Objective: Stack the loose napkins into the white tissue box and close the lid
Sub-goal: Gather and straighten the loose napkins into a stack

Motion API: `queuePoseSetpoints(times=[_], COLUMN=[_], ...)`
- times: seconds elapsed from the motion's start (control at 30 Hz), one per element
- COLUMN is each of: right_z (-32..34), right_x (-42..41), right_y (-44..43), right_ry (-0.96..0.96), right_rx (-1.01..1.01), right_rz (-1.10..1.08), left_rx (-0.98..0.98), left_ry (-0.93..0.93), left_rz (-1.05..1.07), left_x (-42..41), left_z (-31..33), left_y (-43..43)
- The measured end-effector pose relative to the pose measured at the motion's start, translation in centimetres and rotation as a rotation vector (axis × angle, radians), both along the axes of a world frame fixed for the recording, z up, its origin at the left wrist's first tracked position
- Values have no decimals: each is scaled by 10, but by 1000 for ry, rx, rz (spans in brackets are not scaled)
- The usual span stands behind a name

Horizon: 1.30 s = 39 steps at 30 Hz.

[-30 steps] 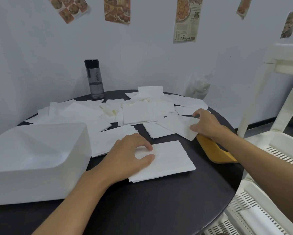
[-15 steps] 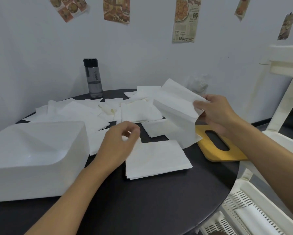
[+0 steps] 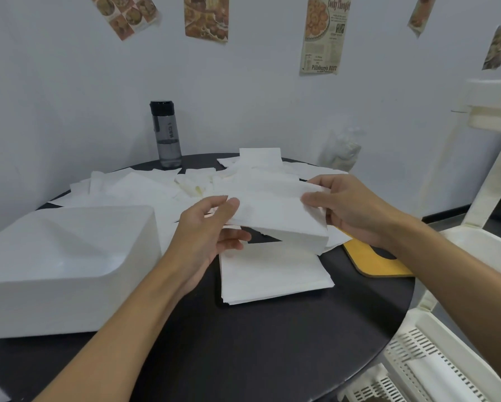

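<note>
- Hands first: my left hand [image 3: 211, 230] pinches the left edge of a folded napkin [image 3: 278, 213] between thumb and fingers, and my right hand [image 3: 351, 210] has its fingers curled round the right edge. Between them the sheet hangs in the air over the middle of the desk [image 3: 243, 343].
- Just below and nearer to me lies a squared-up stack of napkins [image 3: 272, 274], which I take to be the pile I am building.
- I judge the task to be at an early stage. The white tissue box [image 3: 69, 256] sits on the near left, well apart from the stack, and no napkin shows in it.
- Many loose napkins [image 3: 145, 190] are spread across the far half of the desk, overlapping one another, all yet to be gathered.
- What I take for the box's lid, a yellow slotted lid [image 3: 374, 262], lies flat at the right edge. Part of it is under my right forearm and a napkin corner, so closing comes last.
- A water bottle [image 3: 166, 134] stands at the far edge, touching or just beside the far sheets, and I could knock it when reaching there.
- A white plastic rack [image 3: 446, 358] stands off the desk on the right, close by my right elbow.
</note>
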State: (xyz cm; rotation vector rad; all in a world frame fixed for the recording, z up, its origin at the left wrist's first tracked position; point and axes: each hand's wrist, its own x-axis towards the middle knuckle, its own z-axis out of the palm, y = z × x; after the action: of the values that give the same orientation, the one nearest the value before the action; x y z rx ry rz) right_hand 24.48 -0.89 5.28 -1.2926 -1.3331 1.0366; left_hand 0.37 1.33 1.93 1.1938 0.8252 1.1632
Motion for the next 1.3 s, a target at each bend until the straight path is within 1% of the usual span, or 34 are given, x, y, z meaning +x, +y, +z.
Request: queuePoseSetpoints(times=[0.1, 0.23, 0.43, 0.53, 0.67, 0.8, 0.93, 1.0, 1.07, 1.13, 1.3], right_z=[-2, -6, -9, -9, -9, -9, -15, -16, -17, -22, -38], right_x=[2, 1, -3, -4, -1, -2, -10, -13, -13, -5, 20], right_y=[-1, -1, 0, 1, 0, -3, -3, -3, -2, 2, 15], right_ry=[-72, -201, -174, -177, -166, -338, -503, -543, -602, -702, -1023], right_rx=[-13, -16, -86, -110, -107, -105, -100, -103, -79, -21, -21], right_rz=[41, 67, 113, 165, 175, 233, 244, 241, 208, 106, -285], left_rx=[70, 115, 165, 181, 228, 297, 378, 404, 428, 452, 510], left_ry=[33, -3, -76, -55, 72, 304, 514, 583, 655, 727, 812], left_rz=[16, 47, 76, 61, 74, 142, 100, 73, 53, 52, 49], left_x=[-1, -2, -2, -2, -3, -4, -3, -4, -5, -6, -4], left_z=[-2, -1, 2, 3, 3, -3, -12, -17, -20, -22, -27], left_y=[-1, -3, -4, -6, -7, -2, 2, 5, 6, 5, 6])
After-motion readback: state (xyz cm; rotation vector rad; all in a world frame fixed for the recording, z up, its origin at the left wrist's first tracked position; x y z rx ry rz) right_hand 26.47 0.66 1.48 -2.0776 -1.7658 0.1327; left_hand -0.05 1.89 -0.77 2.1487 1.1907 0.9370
